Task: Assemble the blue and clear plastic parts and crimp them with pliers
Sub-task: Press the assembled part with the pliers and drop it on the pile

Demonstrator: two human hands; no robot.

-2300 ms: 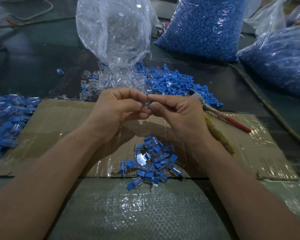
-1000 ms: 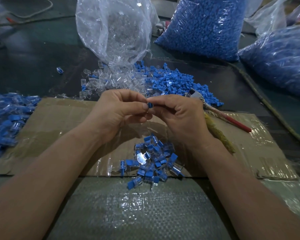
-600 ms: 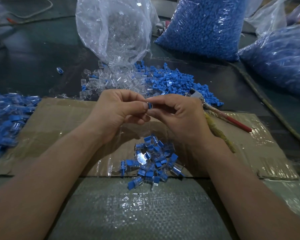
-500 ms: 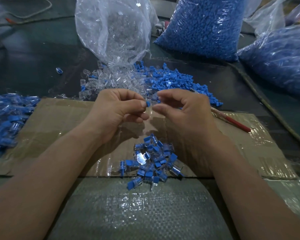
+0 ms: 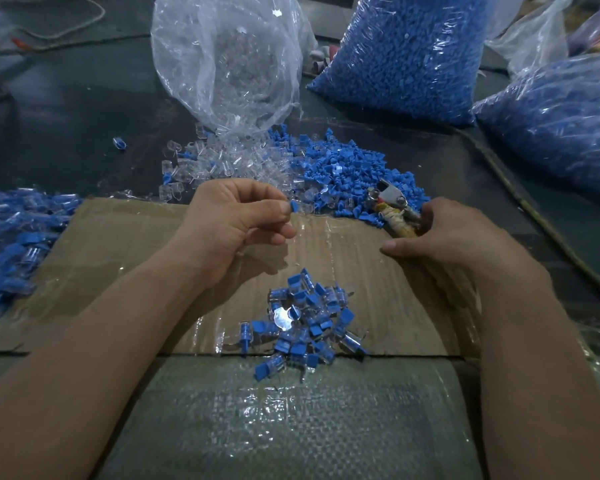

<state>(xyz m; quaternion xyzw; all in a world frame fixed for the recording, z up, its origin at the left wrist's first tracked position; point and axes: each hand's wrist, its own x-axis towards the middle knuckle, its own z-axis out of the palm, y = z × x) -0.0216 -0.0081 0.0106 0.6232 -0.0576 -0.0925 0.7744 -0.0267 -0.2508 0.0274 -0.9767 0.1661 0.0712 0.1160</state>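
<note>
1 blue part (image 5: 294, 206) in left hand (image 5: 236, 223); right hand (image 5: 454, 237) grips pliers (image 5: 392, 206).

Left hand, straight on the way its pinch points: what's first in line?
Likely the loose blue parts heaped just right of the left hand and its pinched blue part, then the pliers. Height is unclear; it may pass over the heap.

Light: dim, cool, diffuse, from overhead. Shadows: soft, on the cardboard (image 5: 118, 258) just under the fingers (image 5: 257, 199) of the left hand (image 5: 229, 223). Glare: white glints on the clear bag (image 5: 222, 64) beyond the fingers, on the woven sheet (image 5: 291, 427) nearer than them. Edges: wide-angle bowing, stretched forearms (image 5: 101, 341), soft corners.
</note>
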